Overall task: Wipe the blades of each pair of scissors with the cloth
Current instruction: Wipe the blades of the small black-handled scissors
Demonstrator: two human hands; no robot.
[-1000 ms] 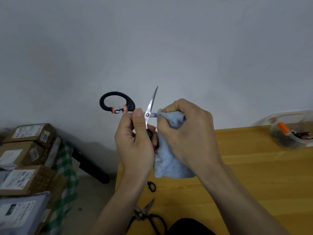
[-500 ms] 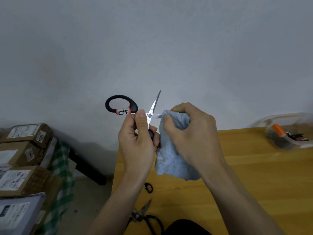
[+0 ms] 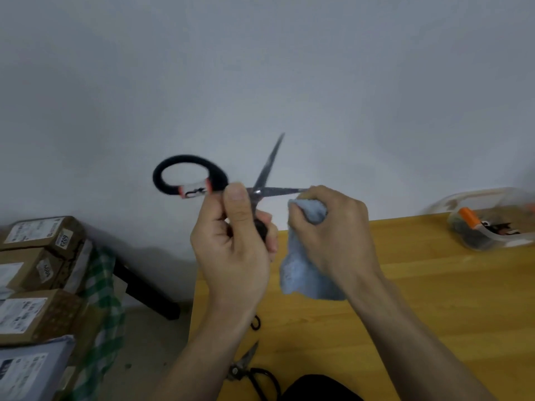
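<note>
My left hand (image 3: 234, 241) grips the black-handled scissors (image 3: 262, 180) near the pivot, held up in front of the wall with the blades spread apart. One blade points up and right, the other lies roughly level toward the right. My right hand (image 3: 333, 235) is closed on the light blue cloth (image 3: 304, 273), bunched at the tip of the level blade, with the rest hanging down. A second, dark pair of scissors (image 3: 246, 369) lies on the wooden table (image 3: 434, 299) near its front left corner.
A clear plastic container (image 3: 489, 224) with an orange-handled tool and dark items stands at the table's far right. Stacked cardboard boxes (image 3: 34, 270) and a green checked cloth sit on the floor to the left. A small black ring (image 3: 256, 324) lies on the table.
My right hand has slid the cloth rightward along the level blade, from beside the pivot out to its tip, baring most of that blade. The scissors have opened wider.
</note>
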